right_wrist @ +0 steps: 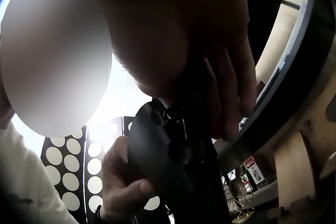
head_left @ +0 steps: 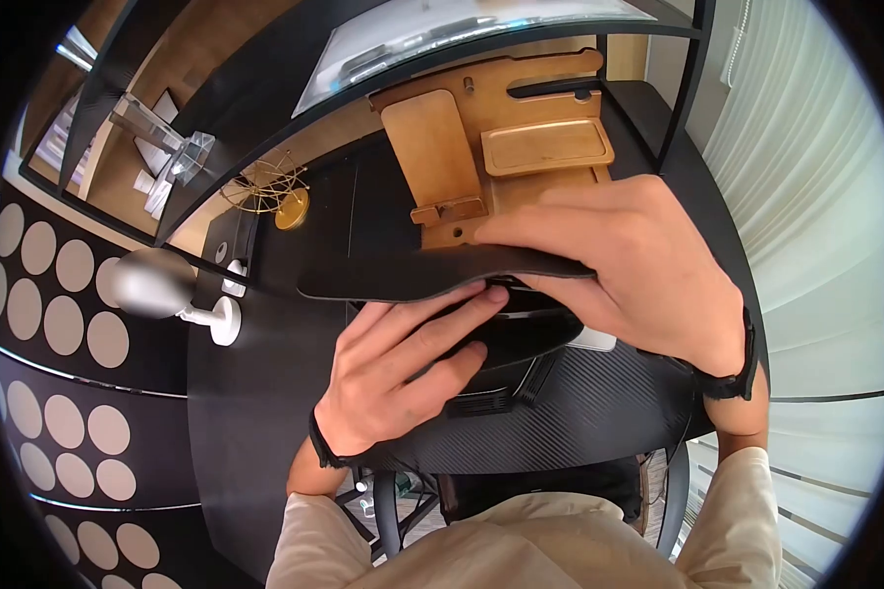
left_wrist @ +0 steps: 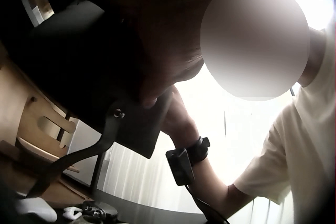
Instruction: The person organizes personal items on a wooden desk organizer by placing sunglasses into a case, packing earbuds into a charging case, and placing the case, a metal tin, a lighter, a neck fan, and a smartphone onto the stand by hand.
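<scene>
Both hands hold a black leather-like case [head_left: 393,277] over the desk. A long thin flap spreads across its top, and a curved black part shows below. My right hand [head_left: 648,265] grips the right end, fingers over the far side and thumb beneath. My left hand [head_left: 393,378] holds it from the left, fingertips under the flap's edge and thumb by the lower part. In the left wrist view, a strap [left_wrist: 100,142] with a metal snap hangs off the case. The right wrist view shows the left thumb beside the curved black part [right_wrist: 152,155]; the case's inside stays dark.
A wooden organizer [head_left: 427,147] with a small tray [head_left: 550,147] stands behind the hands. A white object [head_left: 596,339] lies beneath the right hand. A gold wire ornament [head_left: 293,208] and white lamp [head_left: 224,319] stand left. A black shelf frame [head_left: 255,152] overhangs the desk [head_left: 619,417].
</scene>
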Tool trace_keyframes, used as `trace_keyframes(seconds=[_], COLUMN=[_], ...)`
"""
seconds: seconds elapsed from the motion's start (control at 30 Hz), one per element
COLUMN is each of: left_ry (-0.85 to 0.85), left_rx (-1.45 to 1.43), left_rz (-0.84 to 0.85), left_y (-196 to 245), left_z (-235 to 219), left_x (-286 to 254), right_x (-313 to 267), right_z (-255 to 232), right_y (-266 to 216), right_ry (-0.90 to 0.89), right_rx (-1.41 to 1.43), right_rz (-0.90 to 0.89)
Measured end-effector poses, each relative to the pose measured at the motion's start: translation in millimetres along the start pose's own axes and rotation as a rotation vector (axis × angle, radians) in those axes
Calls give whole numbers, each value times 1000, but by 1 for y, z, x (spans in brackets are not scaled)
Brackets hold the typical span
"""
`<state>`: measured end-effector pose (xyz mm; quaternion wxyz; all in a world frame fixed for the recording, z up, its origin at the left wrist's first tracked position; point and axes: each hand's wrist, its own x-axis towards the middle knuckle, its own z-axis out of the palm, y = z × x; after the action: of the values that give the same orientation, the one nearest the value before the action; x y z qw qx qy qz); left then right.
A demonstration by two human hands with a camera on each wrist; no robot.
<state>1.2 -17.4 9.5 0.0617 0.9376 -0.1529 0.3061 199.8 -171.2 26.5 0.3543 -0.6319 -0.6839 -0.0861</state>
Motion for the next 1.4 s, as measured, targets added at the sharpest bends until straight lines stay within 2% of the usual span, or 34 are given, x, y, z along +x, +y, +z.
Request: trace_keyframes(seconds=[0.07,0.23,0.3,0.37,0.63,0.7,0.77,0.83,0.9,0.93,1.0,1.03,1.1,1.13,1.17,1.23,1.27,1.3,1.37,1.4], left_ry=[12,14,-46,-44,-68,-21,113,317,510,510,681,658,517,395,399,211,401,352,374,415], left_rx=[11,-3,55,38,24,-5,45,132,61,67,-327,-519,-691,-815,-824,-896,-919,-903,-894,-880], left_rz=[2,-21,-30,-38,-77,-70,-39,-8,-19,-19,-323,-450,-402,-495,-478,-604,-564,-597,-663,-666], left_y=[-3,3,6,7,4,3,1,-10,-29,-31,-31,-25,-53,-48,-44,-39,-22,-27,-31,-33], left_z=[4,10,5,3,3,2,-8,-17,-16,-13,-7,-11,-9,-16,-18,-17,-8,-9,-7,-4], left_x=[1,0,4,4,0,2,-1,-17,-27,-22,-3,6,2,2,8,18,32,32,28,27], right_x=[1,1,1,2,5,5,7,6,5,5,4,4,3,2,3,4,3,3,4,5], right_z=[1,2,1,-2,4,1,-9,-21,-27,-27,-29,-33,-40,-38,-38,-38,-38,-39,-37,-27], right_y=[-1,-2,-3,-4,-3,-2,1,-1,-6,-7,-7,-7,-1,-1,-1,5,8,10,13,20], right_ry=[74,71,76,29,81,107,225,272,359,391,392,387,281,279,278,281,272,269,273,338], right_rx=[42,62,69,77,144,165,124,240,478,618,699,779,725,750,772,710,669,663,640,742], right_rz=[-27,-38,-37,-12,-14,-1,-5,163,316,329,345,376,376,364,349,316,293,307,323,204])
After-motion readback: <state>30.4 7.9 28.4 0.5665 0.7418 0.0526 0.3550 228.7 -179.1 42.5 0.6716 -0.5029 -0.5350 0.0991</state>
